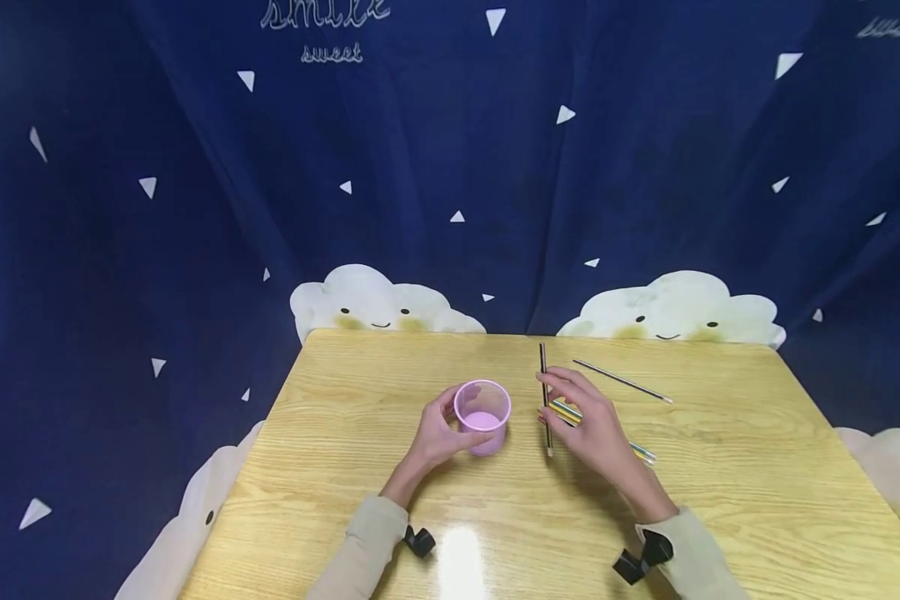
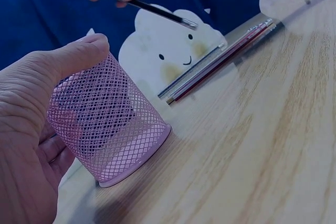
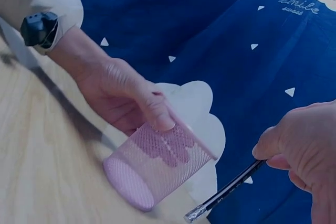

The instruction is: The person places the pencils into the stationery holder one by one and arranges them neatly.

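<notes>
left hand (image 1: 437, 429) grips cup (image 1: 483, 423) | right hand (image 1: 592, 421) pinches pencil (image 1: 544, 365), lifted right of cup | none inside cup | unlifted: bundle (image 1: 642, 452), lone pencil (image 1: 622, 381), right of cup

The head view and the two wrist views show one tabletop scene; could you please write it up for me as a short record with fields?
Left hand: holds a pink round mesh cup by its side
Cup contents: no pencils visible inside
Right hand: pinches a slim black pencil
Held pencil: raised above the pale wooden table, right of the cup, not touching it
Beyond right hand: one slim dark pencil, lying alone
Partly hidden by right hand: a bunch of multicoloured pencils, count unclear
Backdrop: dark-blue cloth with white triangles and clouds
</notes>
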Available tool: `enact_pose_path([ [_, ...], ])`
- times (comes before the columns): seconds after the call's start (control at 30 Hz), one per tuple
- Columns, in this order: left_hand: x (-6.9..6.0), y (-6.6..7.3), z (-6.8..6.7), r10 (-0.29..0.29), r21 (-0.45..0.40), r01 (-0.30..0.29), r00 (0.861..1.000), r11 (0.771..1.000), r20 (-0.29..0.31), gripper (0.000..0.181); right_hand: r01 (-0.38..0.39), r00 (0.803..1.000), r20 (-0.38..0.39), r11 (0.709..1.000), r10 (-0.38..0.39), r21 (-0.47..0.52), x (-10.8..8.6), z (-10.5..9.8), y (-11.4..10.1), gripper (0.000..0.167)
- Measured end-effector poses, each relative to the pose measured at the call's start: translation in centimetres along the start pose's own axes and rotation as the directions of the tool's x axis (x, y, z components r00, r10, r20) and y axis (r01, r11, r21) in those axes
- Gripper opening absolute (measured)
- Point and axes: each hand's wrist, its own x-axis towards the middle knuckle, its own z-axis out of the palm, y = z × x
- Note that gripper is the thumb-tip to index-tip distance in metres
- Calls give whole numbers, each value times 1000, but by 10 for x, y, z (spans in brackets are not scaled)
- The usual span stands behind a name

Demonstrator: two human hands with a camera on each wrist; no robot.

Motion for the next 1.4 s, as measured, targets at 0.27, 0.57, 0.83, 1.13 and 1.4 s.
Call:
enact_pose_path([
  [0.27, 1, 1, 0, -9, -14, 9, 1000, 1000, -7, 81, 19, 999, -42, 999, -18, 27, 20, 3, -7, 62],
  [0.57, 1, 2, 0, -7, 0, 7, 1000, 1000, -7, 82, 57, 988, -148, 997, -50, 44, 42, 10, -18, 61],
  [0.83, 2, 1, 0, 0, -32, 0, 1000, 999, 3, 82, 136, 968, -226, 986, -111, 98, 55, 25, -24, 54],
  [1.13, 0, 6, 0, -7, -61, 8, 1000, 998, 8, 84, 121, 982, -160, 985, -101, 126, 51, 53, -16, 50],
  [1.4, -5, 27, -1, 29, -41, -29, 1000, 999, -2, 78, 94, 990, -114, 984, -77, 149, 41, 72, -7, 47],
])
